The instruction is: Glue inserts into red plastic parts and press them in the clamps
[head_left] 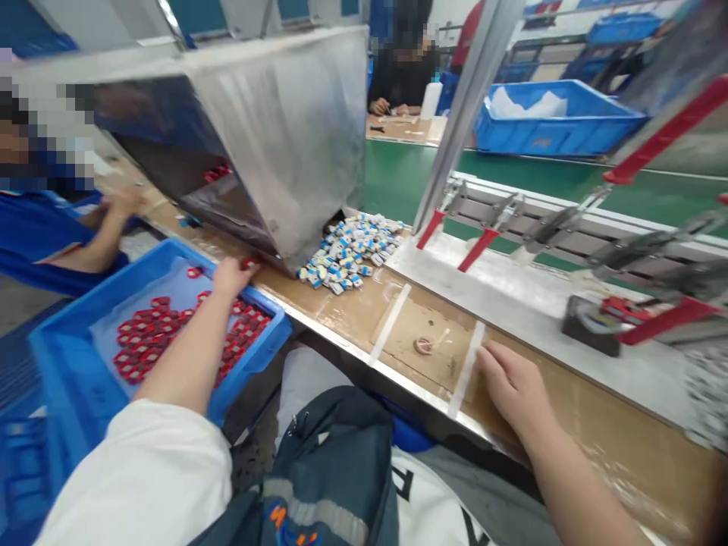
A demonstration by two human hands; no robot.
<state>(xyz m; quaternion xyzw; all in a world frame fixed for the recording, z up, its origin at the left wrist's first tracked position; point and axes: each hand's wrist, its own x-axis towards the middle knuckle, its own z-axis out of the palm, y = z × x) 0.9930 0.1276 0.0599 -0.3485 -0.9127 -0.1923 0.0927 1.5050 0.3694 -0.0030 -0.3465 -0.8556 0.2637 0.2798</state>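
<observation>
My left hand [230,277] is over the far right side of a blue plastic bin [51,337], beside the metal housing. Its fingers are closed on a small red part [249,263] at the fingertips. Many similar red pieces [142,341] lie in the bin on a pale liner. My right hand [512,383] rests on the brown bench by a white tape strip [467,370], its fingers curled; what they hold, if anything, is hidden. Left of it, a small coiled brownish item [424,346] lies between two tape strips.
A sheet-metal housing [296,129] stands on the bench [318,307]. Beside it is a heap of small white-blue-yellow pieces [353,250]. Red-handled toggle clamps [478,249] line a metal fixture holding a dark block [591,326]. Co-workers sit left [62,235] and across [403,83].
</observation>
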